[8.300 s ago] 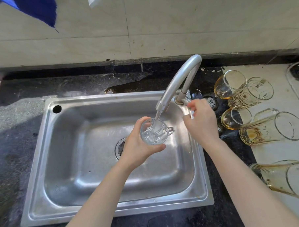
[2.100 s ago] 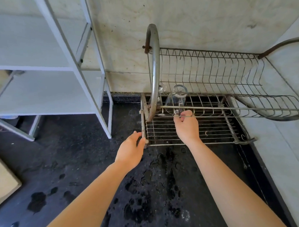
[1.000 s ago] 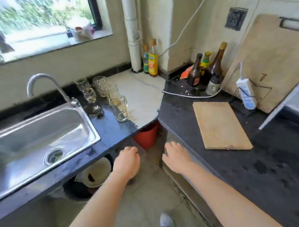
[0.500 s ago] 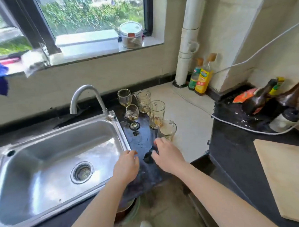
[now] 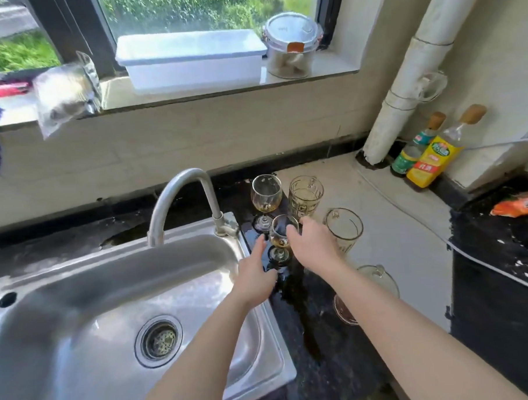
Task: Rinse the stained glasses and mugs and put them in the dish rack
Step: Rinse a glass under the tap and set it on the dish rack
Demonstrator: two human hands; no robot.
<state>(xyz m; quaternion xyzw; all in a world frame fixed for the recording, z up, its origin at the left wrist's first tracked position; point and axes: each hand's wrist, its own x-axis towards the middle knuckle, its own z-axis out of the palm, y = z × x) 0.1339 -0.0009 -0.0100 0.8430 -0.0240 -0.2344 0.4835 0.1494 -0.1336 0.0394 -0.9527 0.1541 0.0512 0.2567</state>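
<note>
Both hands reach toward a small stemmed glass w/ amber dregs, standing upright on the dark wet desk just right of the sink. Right hand is spread, fingers at the bowl's right side; contact unclear. Left hand open, flat, near the stem, holding nothing. Behind: a second wine glass and a stained mug; two more mugs stand right of the hand.

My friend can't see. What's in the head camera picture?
Two bare hands reach for a small stemmed wine glass with amber dregs; right hand at its bowl, left hand beside it. It stands on the dark wet counter beside a steel sink, among four other stained glasses.
</note>
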